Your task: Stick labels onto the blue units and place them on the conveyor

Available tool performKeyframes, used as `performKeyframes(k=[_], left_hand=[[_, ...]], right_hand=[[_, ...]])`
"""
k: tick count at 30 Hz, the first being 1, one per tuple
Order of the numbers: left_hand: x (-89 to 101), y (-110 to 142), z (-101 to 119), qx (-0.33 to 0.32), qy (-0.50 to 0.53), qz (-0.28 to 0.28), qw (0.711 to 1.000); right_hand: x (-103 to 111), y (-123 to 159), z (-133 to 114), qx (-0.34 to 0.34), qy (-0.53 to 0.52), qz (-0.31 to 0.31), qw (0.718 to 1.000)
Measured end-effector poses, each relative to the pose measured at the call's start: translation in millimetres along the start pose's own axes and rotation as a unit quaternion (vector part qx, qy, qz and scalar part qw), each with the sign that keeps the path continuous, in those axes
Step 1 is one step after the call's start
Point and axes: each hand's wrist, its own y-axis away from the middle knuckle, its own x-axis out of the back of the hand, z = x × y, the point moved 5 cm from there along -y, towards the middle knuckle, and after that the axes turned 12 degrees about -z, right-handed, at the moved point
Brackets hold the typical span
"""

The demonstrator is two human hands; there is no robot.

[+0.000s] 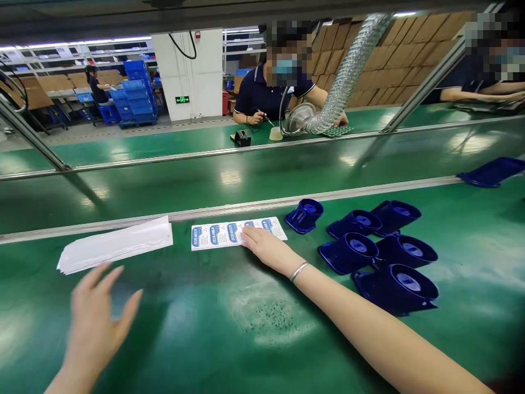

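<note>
My right hand [264,249] rests on the right part of a sheet of blue-and-white labels [223,234], its fingers stretched flat over the print. A silvery bangle circles that wrist. My left hand [96,314], a little blurred, hovers with fingers apart just in front of a stack of white paper sheets [118,243]. Right of the labels stands a dark blue plastic part [304,215] with a round cup shape. Beyond it several more blue plastic parts [394,257] are grouped, each with a round label-like disc inside.
The green bench [184,339] has a pale rail [229,209] behind the papers. A blue tray-like piece [492,171] lies at the far right. Across the conveyor, a co-worker [266,90] holds a thin tool beside a flexible metal duct [353,71]. Another person sits at the right.
</note>
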Motion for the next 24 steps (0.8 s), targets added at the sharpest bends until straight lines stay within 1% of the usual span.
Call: performKeyframes(k=[1,2,4,6,7,9,12,14,17,21,24], left_hand=[[-13.4,-12.0,20.2,-0.042,-0.009,-0.017,0.999],[-32.1,-26.1,38.8,-0.077,-0.006,-0.063,0.995],[-69.6,-56.2,65.7,-0.107,0.011,-0.135,0.985],[-99.3,-83.9,77.7,-0.117,0.033,-0.170,0.978],[-109.9,-95.2,79.0,-0.122,0.046,-0.175,0.976],[-124.8,-111.5,75.3,-0.134,0.066,-0.177,0.973],[-138.3,-120.2,64.4,-0.150,0.080,-0.181,0.969],[-144.1,-119.0,59.5,-0.156,0.086,-0.185,0.967],[-148.6,-114.9,57.9,-0.158,0.093,-0.184,0.966],[-144.8,-113.3,61.7,-0.144,0.099,-0.170,0.970],[-132.1,-111.5,64.0,-0.110,0.128,-0.162,0.972]], right_hand=[[-2.5,2.0,-1.8,0.010,0.008,0.006,1.000],[-3.9,3.8,-3.6,0.020,0.015,0.012,1.000],[-4.5,6.2,-6.3,0.034,0.024,0.022,0.999],[-2.7,7.2,-7.1,0.045,0.030,0.031,0.998],[-1.1,7.5,-7.2,0.050,0.032,0.034,0.998],[3.0,8.2,-7.2,0.057,0.034,0.037,0.997],[9.1,8.8,-6.4,0.059,0.027,0.039,0.997],[11.0,8.1,-4.1,0.056,0.015,0.041,0.997],[10.4,5.9,3.3,0.041,-0.012,0.054,0.998],[12.8,4.8,11.7,0.025,-0.040,0.078,0.996],[26.0,8.7,9.8,0.008,-0.032,0.101,0.994]])
